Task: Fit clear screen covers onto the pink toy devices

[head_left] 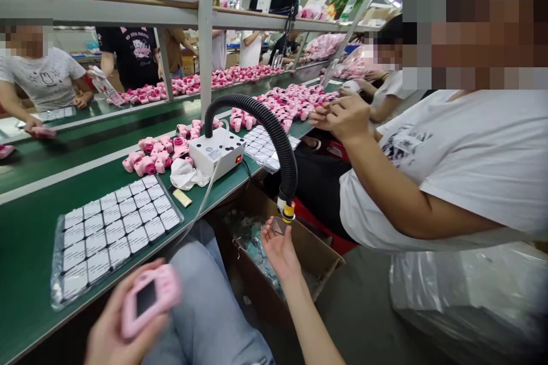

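Green conveyor table (38,222), tray of white labelled squares (115,225), pink parts pile (156,154), perhaps crumpled cloth (188,175), cardboard box (319,259)

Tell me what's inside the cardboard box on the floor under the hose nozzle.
The cardboard box holds clear plastic bags with bluish pieces. The right hand and the table edge cover part; its bottom is hidden.

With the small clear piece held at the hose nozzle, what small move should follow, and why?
Probably bring the right hand back toward the pink camera in the left hand. The clear piece sits in the right fingertips just under the nozzle of the black hose, while the camera waits over the lap, apart from it.
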### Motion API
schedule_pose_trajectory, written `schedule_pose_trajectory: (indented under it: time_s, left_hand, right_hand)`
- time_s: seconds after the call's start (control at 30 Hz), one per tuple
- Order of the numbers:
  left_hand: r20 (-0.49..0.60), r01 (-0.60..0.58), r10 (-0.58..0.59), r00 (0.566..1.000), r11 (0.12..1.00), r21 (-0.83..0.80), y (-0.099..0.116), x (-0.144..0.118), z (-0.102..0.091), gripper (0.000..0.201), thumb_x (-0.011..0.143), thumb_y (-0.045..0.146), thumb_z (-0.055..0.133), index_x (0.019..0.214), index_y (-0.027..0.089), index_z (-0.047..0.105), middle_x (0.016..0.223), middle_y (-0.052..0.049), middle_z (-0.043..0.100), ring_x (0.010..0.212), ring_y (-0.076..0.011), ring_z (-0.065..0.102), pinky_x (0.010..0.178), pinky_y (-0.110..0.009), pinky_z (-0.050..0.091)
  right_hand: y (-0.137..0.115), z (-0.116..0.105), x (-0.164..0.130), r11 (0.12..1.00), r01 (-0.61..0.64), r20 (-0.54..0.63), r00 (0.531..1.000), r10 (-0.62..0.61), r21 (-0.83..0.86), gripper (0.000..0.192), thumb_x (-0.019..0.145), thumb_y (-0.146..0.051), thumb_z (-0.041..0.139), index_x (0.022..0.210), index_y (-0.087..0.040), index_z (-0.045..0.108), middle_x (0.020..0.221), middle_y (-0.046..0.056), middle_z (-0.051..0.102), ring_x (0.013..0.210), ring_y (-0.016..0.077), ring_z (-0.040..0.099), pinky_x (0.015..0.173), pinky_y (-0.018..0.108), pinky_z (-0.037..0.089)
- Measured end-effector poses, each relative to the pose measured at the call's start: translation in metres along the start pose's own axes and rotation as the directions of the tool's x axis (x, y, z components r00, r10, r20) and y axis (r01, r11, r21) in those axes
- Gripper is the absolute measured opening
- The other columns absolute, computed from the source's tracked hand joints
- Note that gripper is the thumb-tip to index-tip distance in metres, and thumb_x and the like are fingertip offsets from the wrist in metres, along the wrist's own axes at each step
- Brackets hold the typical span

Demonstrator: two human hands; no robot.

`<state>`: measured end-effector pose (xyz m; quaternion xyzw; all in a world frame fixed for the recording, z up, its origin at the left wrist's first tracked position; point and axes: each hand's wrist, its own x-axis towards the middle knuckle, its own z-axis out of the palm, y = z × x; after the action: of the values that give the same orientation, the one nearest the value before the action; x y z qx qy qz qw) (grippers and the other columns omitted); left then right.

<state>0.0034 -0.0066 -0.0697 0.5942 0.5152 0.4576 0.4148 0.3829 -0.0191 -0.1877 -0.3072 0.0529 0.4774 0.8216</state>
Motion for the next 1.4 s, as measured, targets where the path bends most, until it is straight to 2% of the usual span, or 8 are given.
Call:
schedule_pose_trajectory:
  time_s: [0.23,0.4,0.53,0.67,0.77,0.9,1.07,1.4]
  left_hand:
    - [0.544,0.238,-0.09,0.834,0.949,-0.208,0.021,0.047,0.237,0.064,0.044,0.009,0.098,0.105,0.02,0.085,0.093,-0.001,0.085,0.085,-0.0241,0.078,0.077,-0.029,0.06]
    - [0.597,0.29,-0.058,0.8,0.908,-0.301,0.032,0.062,0.306,0.058,0.051,0.009,0.097,0.106,0.017,0.082,0.094,-0.004,0.085,0.089,-0.0244,0.078,0.083,-0.031,0.06]
    - [0.614,0.338,-0.052,0.788,0.869,-0.361,0.025,0.056,0.288,0.067,0.053,0.012,0.097,0.117,0.018,0.077,0.113,-0.009,0.086,0.103,-0.027,0.081,0.088,-0.031,0.063]
    - [0.609,0.362,-0.085,0.789,0.865,-0.347,0.018,0.041,0.235,0.067,0.052,0.02,0.101,0.115,0.017,0.077,0.113,-0.011,0.087,0.103,-0.0292,0.083,0.088,-0.035,0.067]
    - [0.597,0.354,-0.088,0.798,0.869,-0.345,0.021,0.025,0.19,0.071,0.054,0.025,0.103,0.121,0.019,0.081,0.121,-0.011,0.087,0.11,-0.0311,0.083,0.095,-0.038,0.068]
    - [0.546,0.263,-0.035,0.837,0.901,-0.345,0.028,0.007,0.141,0.072,0.061,0.025,0.103,0.13,0.023,0.083,0.129,-0.01,0.086,0.116,-0.0321,0.083,0.101,-0.037,0.068]
    - [0.483,0.15,0.014,0.876,0.942,-0.299,0.035,-0.004,0.099,0.069,0.064,0.027,0.103,0.131,0.026,0.085,0.131,-0.009,0.086,0.117,-0.036,0.084,0.1,-0.04,0.071]
    - [0.469,0.191,-0.034,0.883,0.937,-0.291,0.04,-0.012,0.067,0.072,0.066,0.038,0.105,0.134,0.023,0.085,0.128,-0.01,0.087,0.113,-0.0369,0.085,0.099,-0.041,0.072]
  right_hand:
    - [-0.016,-0.054,-0.031,0.988,0.069,-0.114,0.99,-0.085,-0.135,0.051,0.074,-0.058,0.103,0.104,-0.024,0.08,0.107,0.002,0.08,0.099,0.0188,0.077,0.092,0.035,0.07]
    - [-0.031,-0.114,-0.11,0.974,0.052,-0.247,0.963,-0.107,-0.219,0.064,0.052,-0.058,0.112,0.098,-0.022,0.084,0.104,0.004,0.083,0.096,0.0207,0.079,0.088,0.033,0.07]
    - [-0.047,-0.126,-0.154,0.955,0.065,-0.309,0.938,-0.158,-0.289,0.067,0.049,-0.058,0.112,0.098,-0.021,0.087,0.107,0.009,0.085,0.097,0.0245,0.08,0.088,0.036,0.071]
    - [-0.078,-0.072,-0.169,0.802,0.161,-0.104,0.958,-0.266,-0.575,0.061,0.058,-0.052,0.111,0.106,-0.02,0.09,0.116,0.016,0.085,0.102,0.0304,0.081,0.093,0.04,0.07]
    - [-0.096,0.003,-0.173,0.399,0.419,0.372,0.908,-0.192,-0.816,0.042,0.076,-0.043,0.103,0.112,-0.025,0.091,0.113,0.012,0.083,0.098,0.0282,0.08,0.091,0.035,0.069]
    - [-0.093,0.1,-0.176,-0.043,0.758,0.758,0.652,0.026,-0.65,0.044,0.091,-0.035,0.094,0.134,-0.034,0.083,0.116,0.005,0.08,0.1,0.0232,0.078,0.093,0.03,0.065]
    - [-0.068,0.158,-0.176,-0.105,0.876,0.814,0.477,0.333,-0.47,0.035,0.096,-0.033,0.089,0.129,-0.027,0.079,0.114,0.006,0.078,0.097,0.022,0.076,0.083,0.03,0.063]
    - [-0.042,0.171,-0.186,-0.073,0.908,0.846,0.412,0.339,-0.413,0.028,0.101,-0.037,0.084,0.125,-0.024,0.079,0.104,0.006,0.076,0.087,0.0206,0.071,0.081,0.034,0.063]
